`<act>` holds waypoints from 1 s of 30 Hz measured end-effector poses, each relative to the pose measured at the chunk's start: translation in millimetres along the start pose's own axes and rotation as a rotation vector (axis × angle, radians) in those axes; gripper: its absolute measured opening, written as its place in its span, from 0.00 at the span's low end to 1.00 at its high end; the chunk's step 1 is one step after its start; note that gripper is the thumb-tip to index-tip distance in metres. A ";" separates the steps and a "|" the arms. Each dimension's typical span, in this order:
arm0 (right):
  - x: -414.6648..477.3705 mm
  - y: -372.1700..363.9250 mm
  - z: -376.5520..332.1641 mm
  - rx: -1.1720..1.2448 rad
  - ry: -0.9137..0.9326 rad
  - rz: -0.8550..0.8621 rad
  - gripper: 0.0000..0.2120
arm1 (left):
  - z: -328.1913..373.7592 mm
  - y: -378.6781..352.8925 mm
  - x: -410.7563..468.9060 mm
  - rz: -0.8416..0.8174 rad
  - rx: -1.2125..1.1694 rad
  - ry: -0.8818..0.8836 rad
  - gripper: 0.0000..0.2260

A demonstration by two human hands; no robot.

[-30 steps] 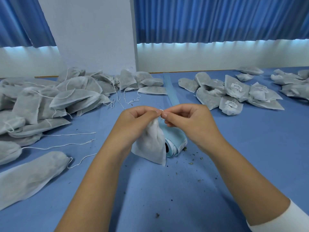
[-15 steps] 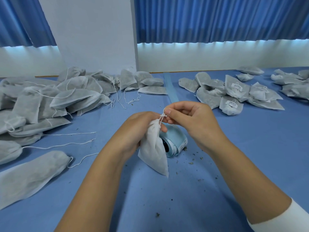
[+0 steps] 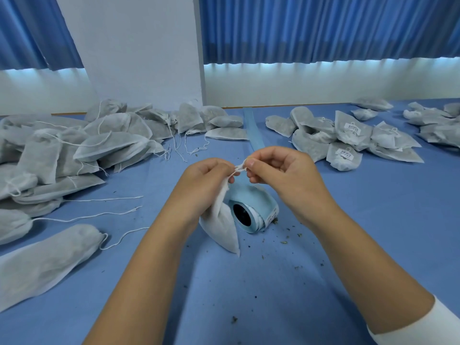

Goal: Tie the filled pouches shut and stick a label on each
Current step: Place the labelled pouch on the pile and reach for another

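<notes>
One small white cloth pouch hung in the middle, low over the blue table, its bottom corner down by the table top. The left hand had its fingers curled round the bunched neck. A thin white string came out at the top. The right hand pinched that string between thumb and first finger, its other fingers curled in. The knot looked only half made. To do it well, the left hand would need to squeeze the neck tight while the right hand pulled the loop snug, close to the cloth, so no bits could fall out. Just behind the pouch lay a pale blue roll of labels. A big heap of untied grey pouches lay to the left, and tied pouches with labels lay far to the right.
</notes>
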State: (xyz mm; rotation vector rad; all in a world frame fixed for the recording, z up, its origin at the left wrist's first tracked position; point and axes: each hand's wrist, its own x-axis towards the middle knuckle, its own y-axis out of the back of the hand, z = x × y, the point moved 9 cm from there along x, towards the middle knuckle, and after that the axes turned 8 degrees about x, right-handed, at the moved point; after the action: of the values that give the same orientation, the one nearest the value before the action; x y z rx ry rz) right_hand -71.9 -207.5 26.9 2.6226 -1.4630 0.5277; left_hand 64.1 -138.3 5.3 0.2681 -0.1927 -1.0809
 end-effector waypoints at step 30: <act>0.1 12.3 -11.5 -0.461 0.222 0.189 0.03 | 5.8 -13.3 4.7 0.007 0.094 -0.154 0.08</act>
State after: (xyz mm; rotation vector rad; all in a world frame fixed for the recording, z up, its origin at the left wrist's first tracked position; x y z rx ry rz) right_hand -85.1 -211.4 36.6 2.0238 -1.5469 0.4183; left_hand 53.4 -149.0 6.8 0.2677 -0.3828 -1.0874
